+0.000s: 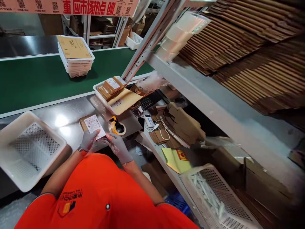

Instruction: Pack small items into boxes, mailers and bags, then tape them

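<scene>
Both my hands wear grey gloves and meet over the steel bench. My left hand and my right hand together pinch the lower edge of a white shipping label printed with barcodes. The label lies over a small brown cardboard box on the bench. A yellow and black tape dispenser sits just right of the label, near my right hand.
An empty white mesh basket stands at my left. A white basket of brown parcels lies ahead, stacked baskets sit on the green conveyor. Flat cartons fill the grey rack at right, another basket below.
</scene>
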Tool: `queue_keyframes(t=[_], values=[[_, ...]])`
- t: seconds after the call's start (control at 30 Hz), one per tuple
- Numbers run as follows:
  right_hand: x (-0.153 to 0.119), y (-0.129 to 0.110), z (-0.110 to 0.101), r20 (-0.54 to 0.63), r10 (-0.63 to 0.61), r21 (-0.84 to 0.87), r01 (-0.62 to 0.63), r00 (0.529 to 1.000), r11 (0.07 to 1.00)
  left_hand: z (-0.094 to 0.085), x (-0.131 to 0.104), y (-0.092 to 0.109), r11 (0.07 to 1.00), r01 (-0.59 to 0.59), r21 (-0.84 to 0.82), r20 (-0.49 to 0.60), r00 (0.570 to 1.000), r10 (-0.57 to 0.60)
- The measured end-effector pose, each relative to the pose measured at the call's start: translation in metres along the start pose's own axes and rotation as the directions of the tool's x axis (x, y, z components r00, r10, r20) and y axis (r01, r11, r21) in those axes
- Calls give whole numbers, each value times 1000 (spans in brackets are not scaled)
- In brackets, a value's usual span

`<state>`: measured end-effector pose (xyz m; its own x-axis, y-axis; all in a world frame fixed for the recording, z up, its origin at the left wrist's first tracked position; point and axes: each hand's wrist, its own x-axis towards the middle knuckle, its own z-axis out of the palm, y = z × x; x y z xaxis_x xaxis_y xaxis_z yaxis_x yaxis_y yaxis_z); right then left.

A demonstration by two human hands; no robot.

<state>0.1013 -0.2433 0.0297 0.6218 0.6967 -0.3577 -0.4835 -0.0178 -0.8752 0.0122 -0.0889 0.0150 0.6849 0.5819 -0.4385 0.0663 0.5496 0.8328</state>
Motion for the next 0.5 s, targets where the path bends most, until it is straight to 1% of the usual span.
queue_keyframes(t=[0.17, 0.37, 0.43, 0.5], values=[[-3, -1, -27, 17, -23, 22, 22, 1000, 1000, 21, -1, -14, 998, 28, 62, 58, 998, -31], [-10, 1, -62, -1, -16, 97, 16, 1000, 995, 49, -6, -31, 996, -21, 83, 71, 997, 16], [-11, 4, -72, -23, -12, 106, 15, 1000, 994, 56, -9, -36, 992, -20, 124, 87, 996, 9], [-12, 9, -82, -36, -31, 98, 34, 999, 995, 64, -12, -42, 979, -19, 201, 94, 996, 0]])
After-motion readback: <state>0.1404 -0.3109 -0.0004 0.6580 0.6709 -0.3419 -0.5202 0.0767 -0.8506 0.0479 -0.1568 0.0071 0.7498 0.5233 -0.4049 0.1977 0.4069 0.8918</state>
